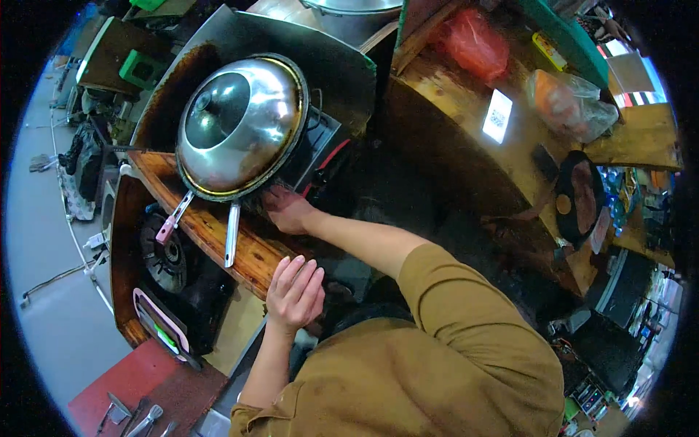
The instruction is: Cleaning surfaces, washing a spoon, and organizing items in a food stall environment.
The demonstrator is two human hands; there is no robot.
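Observation:
A wok or deep pan with a domed steel lid (pixel 273 109) sits on a cooking station, its lid fitted with a dark glass window and a knob. My right hand (pixel 286 210) reaches under the lid's near rim, beside a dark box-like stove part (pixel 319 147). Its fingers are in shadow and partly hidden, so what they touch does not show. My left hand (pixel 297 292) is raised by the end of the wooden ledge (pixel 251 257), fingers extended side by side with nothing seen in them. A metal handle (pixel 232 235) and a pink-ended handle (pixel 167 229) stick out over that ledge.
A curved metal windshield (pixel 322 49) stands behind the pan. Below the ledge is a round burner-like part (pixel 166 254). Brushes (pixel 147 418) lie on a red board (pixel 131 377). The wooden counter (pixel 437 98) at right holds a red plastic bag (pixel 475 43) and a printed code card (pixel 497 116).

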